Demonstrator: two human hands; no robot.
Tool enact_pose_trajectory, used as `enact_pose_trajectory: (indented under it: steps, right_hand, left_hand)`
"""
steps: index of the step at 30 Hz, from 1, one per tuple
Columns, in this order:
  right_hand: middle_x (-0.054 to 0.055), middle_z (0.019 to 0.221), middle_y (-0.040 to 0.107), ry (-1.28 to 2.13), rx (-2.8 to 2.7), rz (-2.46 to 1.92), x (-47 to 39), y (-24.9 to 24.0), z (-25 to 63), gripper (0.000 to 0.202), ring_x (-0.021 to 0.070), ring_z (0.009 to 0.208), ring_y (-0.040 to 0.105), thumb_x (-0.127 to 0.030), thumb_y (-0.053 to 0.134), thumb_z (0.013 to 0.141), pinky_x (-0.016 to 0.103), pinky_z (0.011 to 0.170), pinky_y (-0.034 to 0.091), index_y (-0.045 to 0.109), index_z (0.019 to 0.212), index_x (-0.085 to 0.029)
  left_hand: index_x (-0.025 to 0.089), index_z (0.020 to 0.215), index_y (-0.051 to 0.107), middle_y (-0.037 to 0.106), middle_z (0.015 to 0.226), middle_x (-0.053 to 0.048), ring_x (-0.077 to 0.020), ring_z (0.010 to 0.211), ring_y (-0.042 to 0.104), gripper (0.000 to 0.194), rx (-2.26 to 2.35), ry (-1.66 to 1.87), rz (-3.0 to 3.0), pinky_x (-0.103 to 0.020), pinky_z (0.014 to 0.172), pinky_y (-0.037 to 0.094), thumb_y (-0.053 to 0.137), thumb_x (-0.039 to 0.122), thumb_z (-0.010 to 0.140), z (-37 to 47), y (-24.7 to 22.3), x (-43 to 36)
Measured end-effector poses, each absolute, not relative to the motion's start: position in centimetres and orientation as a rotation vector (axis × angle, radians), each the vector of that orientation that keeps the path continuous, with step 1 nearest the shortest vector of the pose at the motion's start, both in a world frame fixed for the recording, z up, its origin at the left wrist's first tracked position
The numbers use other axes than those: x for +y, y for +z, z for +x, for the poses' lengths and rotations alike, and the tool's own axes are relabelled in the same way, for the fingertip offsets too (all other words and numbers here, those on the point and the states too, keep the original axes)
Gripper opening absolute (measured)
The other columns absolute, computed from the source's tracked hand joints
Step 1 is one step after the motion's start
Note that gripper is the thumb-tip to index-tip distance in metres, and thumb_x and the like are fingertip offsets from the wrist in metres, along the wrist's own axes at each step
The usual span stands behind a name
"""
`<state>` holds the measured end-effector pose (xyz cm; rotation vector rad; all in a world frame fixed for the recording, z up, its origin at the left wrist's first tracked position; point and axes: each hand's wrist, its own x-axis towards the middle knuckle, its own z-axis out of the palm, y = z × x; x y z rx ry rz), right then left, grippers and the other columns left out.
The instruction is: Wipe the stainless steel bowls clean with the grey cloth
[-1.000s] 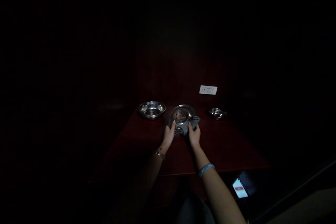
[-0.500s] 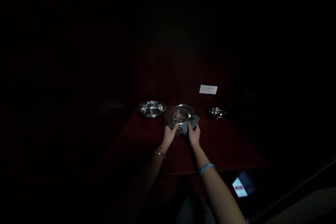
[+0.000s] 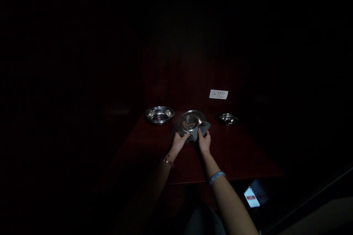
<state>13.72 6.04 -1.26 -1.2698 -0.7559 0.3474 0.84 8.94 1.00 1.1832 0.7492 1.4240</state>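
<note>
Tilted over the table, a round shiny metal plate (image 3: 190, 121) is held up with its face toward me. My left hand (image 3: 179, 143) grips its lower left rim, thumb on the face and the other fingers hidden behind. A grey-green cloth (image 3: 204, 127) lies folded over the plate's lower right rim. My right hand (image 3: 204, 142) pinches this cloth against the plate, its thumb on top. Behind and to the left, a metal bowl (image 3: 160, 115) rests on the table, and a smaller metal dish (image 3: 228, 119) sits to the right.
The dark red table (image 3: 234, 158) ends at a front edge close to me. On the back panel is a white socket plate (image 3: 218, 94). A lit phone screen (image 3: 252, 197) glows below the table edge at lower right. The surroundings are very dark.
My left thumb has slid slightly right along the plate's lower rim, toward the cloth. The plate's tilt has changed a little; bowl and dish stay put.
</note>
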Motion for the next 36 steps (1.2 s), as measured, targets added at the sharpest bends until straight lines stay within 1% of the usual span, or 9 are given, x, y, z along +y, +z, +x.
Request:
enact_pose_trajectory:
  steps: [2, 5, 12, 18, 24, 27, 30, 32, 36]
  right_hand:
    - [0.013, 0.105, 0.076, 0.339, -0.742, -1.272, 6.2, -1.3, 13.8, 0.049, 0.0266, 0.096, 0.071, -0.053, 0.066, 0.077, 0.034, 0.088, 0.052, 0.070, 0.106, -0.014]
    - [0.012, 0.106, 0.076, 0.354, -0.732, -1.257, 6.3, -1.4, 13.8, 0.049, 0.0266, 0.096, 0.071, -0.052, 0.066, 0.077, 0.034, 0.086, 0.053, 0.070, 0.108, -0.014]
    - [0.011, 0.104, 0.077, 0.359, -0.758, -1.259, 6.2, -1.4, 13.7, 0.050, 0.0256, 0.094, 0.071, -0.054, 0.064, 0.077, 0.033, 0.084, 0.053, 0.070, 0.109, -0.015]
    - [0.013, 0.106, 0.076, 0.355, -0.786, -1.261, 5.5, -0.6, 13.3, 0.052, 0.0262, 0.095, 0.070, -0.055, 0.064, 0.077, 0.034, 0.086, 0.052, 0.070, 0.107, -0.014]
    - [0.012, 0.105, 0.076, 0.349, -0.802, -1.252, 5.2, -0.3, 13.1, 0.053, 0.0256, 0.094, 0.069, -0.056, 0.064, 0.077, 0.034, 0.086, 0.051, 0.070, 0.109, -0.014]
    - [0.012, 0.105, 0.076, 0.360, -0.813, -1.244, 5.4, -0.3, 13.1, 0.053, 0.0252, 0.094, 0.069, -0.056, 0.064, 0.077, 0.033, 0.085, 0.051, 0.070, 0.109, -0.014]
    - [0.012, 0.104, 0.076, 0.363, -0.820, -1.251, 5.5, -0.4, 13.1, 0.051, 0.0253, 0.093, 0.070, -0.055, 0.064, 0.078, 0.032, 0.085, 0.051, 0.070, 0.107, -0.014]
    - [0.012, 0.104, 0.076, 0.365, -0.831, -1.252, 5.6, -0.5, 13.1, 0.051, 0.0253, 0.093, 0.070, -0.055, 0.063, 0.078, 0.033, 0.085, 0.051, 0.070, 0.107, -0.014]
    - [0.012, 0.104, 0.076, 0.360, -0.862, -1.246, 5.5, -0.4, 13.1, 0.050, 0.0251, 0.093, 0.069, -0.055, 0.062, 0.079, 0.033, 0.086, 0.051, 0.069, 0.108, -0.015]
  left_hand:
    - [0.015, 0.094, 0.070, 0.078, 0.097, -0.008, -0.0274, 0.110, 0.070, 0.037, 0.750, 1.410, 1.183, -0.042, 0.100, 0.054, 0.084, 0.014, 0.060, 0.8, 1.3, 8.7]
    - [0.015, 0.097, 0.069, 0.078, 0.098, -0.008, -0.0263, 0.108, 0.070, 0.039, 0.736, 1.406, 1.190, -0.040, 0.099, 0.055, 0.082, 0.012, 0.061, 0.8, 1.5, 8.4]
    - [0.014, 0.098, 0.069, 0.078, 0.102, -0.010, -0.0262, 0.111, 0.069, 0.038, 0.800, 1.457, 1.213, -0.038, 0.101, 0.053, 0.079, 0.011, 0.061, 0.7, 0.9, 9.1]
    - [0.013, 0.094, 0.071, 0.078, 0.103, -0.012, -0.0254, 0.107, 0.071, 0.029, 0.843, 1.503, 1.254, -0.039, 0.100, 0.052, 0.077, 0.014, 0.066, 0.6, 0.3, 9.8]
    - [0.013, 0.094, 0.072, 0.078, 0.103, -0.011, -0.0238, 0.101, 0.072, 0.028, 0.863, 1.522, 1.276, -0.038, 0.098, 0.052, 0.074, 0.010, 0.067, 0.5, 0.3, 10.0]
    - [0.014, 0.090, 0.072, 0.078, 0.097, -0.011, -0.0241, 0.097, 0.073, 0.024, 0.874, 1.513, 1.260, -0.037, 0.094, 0.055, 0.074, 0.011, 0.066, 0.3, 0.3, 9.9]
    - [0.014, 0.085, 0.071, 0.078, 0.085, -0.009, -0.0252, 0.092, 0.074, 0.020, 0.885, 1.489, 1.200, -0.037, 0.085, 0.058, 0.077, 0.016, 0.066, 0.2, 0.4, 9.7]
    - [0.015, 0.084, 0.071, 0.077, 0.080, -0.008, -0.0261, 0.092, 0.074, 0.019, 0.880, 1.484, 1.164, -0.036, 0.082, 0.060, 0.078, 0.019, 0.066, 0.1, 0.6, 9.4]
    - [0.014, 0.084, 0.071, 0.077, 0.079, -0.009, -0.0274, 0.092, 0.074, 0.020, 0.907, 1.479, 1.124, -0.037, 0.080, 0.061, 0.078, 0.021, 0.066, -0.1, 1.0, 9.0]
